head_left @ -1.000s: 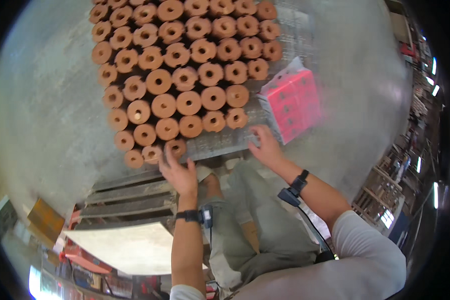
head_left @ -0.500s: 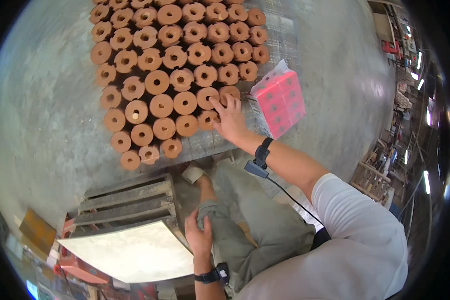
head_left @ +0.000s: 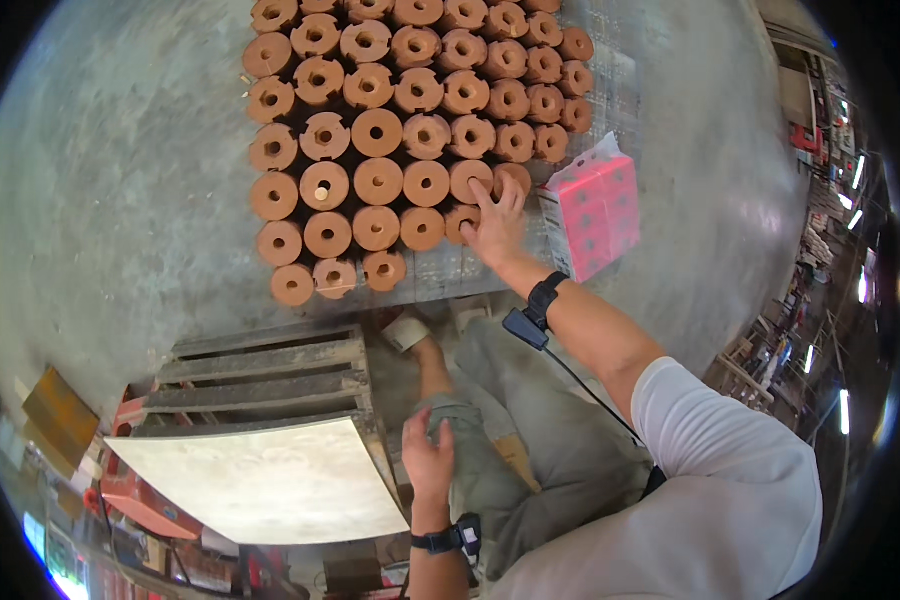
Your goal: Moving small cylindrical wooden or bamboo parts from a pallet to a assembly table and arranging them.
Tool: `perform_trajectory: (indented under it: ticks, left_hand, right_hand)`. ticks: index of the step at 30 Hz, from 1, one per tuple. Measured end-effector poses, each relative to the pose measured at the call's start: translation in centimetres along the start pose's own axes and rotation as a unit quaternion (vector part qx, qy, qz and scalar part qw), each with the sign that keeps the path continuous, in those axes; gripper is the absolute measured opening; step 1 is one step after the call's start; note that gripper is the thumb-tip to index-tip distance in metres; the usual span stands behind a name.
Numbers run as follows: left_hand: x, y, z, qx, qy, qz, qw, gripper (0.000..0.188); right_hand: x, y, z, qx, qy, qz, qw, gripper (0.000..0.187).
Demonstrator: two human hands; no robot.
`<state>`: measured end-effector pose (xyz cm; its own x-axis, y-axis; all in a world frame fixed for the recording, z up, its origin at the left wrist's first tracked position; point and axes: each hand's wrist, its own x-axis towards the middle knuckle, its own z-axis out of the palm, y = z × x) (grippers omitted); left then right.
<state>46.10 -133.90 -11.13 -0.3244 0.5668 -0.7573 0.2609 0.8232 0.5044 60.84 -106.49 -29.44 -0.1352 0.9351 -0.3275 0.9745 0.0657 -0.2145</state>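
Observation:
Reddish-brown clay cylinders (head_left: 377, 181), each with a central hole, stand packed in rows; several have notched rims. At the near right corner my right hand (head_left: 498, 224) spreads its fingers over the end cylinders. The thumb lies by the front cylinder (head_left: 461, 221), with the other fingertips over the two behind it. Contact is partly hidden by the fingers, but none appears lifted. A small pale piece (head_left: 322, 193) sits at the hole of one cylinder. My left hand (head_left: 428, 452) hangs open by my knee, holding nothing, fingers loosely apart.
Right of the cylinders stands a pink-topped pack (head_left: 592, 215) in clear plastic. A slatted wooden pallet or stand (head_left: 260, 368) is at the near left, with a pale flat board (head_left: 260, 480) on it. Grey floor (head_left: 140, 190) surrounds the rows.
The view has shifted, so the cylinders and pack appear farther right and higher. My right hand keeps nearly the same place over the corner cylinders; my left hand stays by the knee.

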Motion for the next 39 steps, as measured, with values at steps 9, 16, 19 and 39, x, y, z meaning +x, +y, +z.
perform_trajectory:
  ticks: [9, 16, 19, 39]
  left_hand:
    - [1.0, 0.0, 0.6, 0.0, -0.012, 0.014, 1.0, 0.032]
    - [3.8, 1.0, 0.3, 0.023, -0.017, 0.038, 0.999, 0.034]
    - [4.1, 1.2, 0.2, 0.013, -0.031, 0.032, 0.999, 0.036]
    - [7.0, 1.7, 0.1, 0.067, -0.025, 0.057, 0.996, 0.035]
  right_hand:
    - [0.0, 0.6, -0.8, 0.003, -0.001, -0.038, 0.999, 0.07]
    - [0.1, 1.1, -0.5, 0.012, -0.002, -0.024, 1.0, 0.07]
    - [0.1, 0.6, -0.4, 0.023, -0.017, 0.002, 1.0, 0.07]
    - [0.7, 0.7, -0.1, 0.002, -0.023, -0.017, 1.0, 0.073]
